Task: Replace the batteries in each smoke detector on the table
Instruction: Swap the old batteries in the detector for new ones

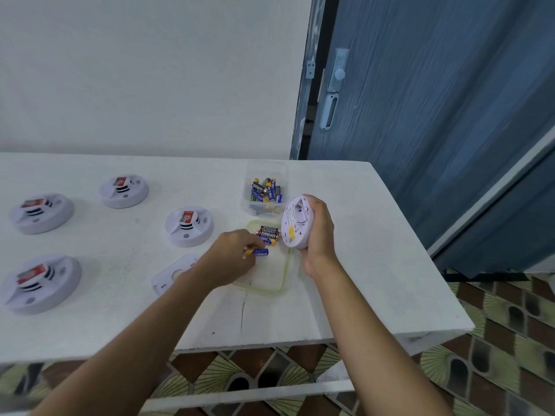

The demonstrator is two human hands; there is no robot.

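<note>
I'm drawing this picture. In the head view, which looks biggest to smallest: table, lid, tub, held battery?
1. table
2. lid and tub: nearly alike, lid is nearer, so unsure
3. battery, in left hand

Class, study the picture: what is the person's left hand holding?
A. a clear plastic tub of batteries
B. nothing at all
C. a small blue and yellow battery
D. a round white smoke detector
C: the left hand pinches the small blue and yellow battery over the clear flat lid, while the right hand grips the round white smoke detector.
</note>
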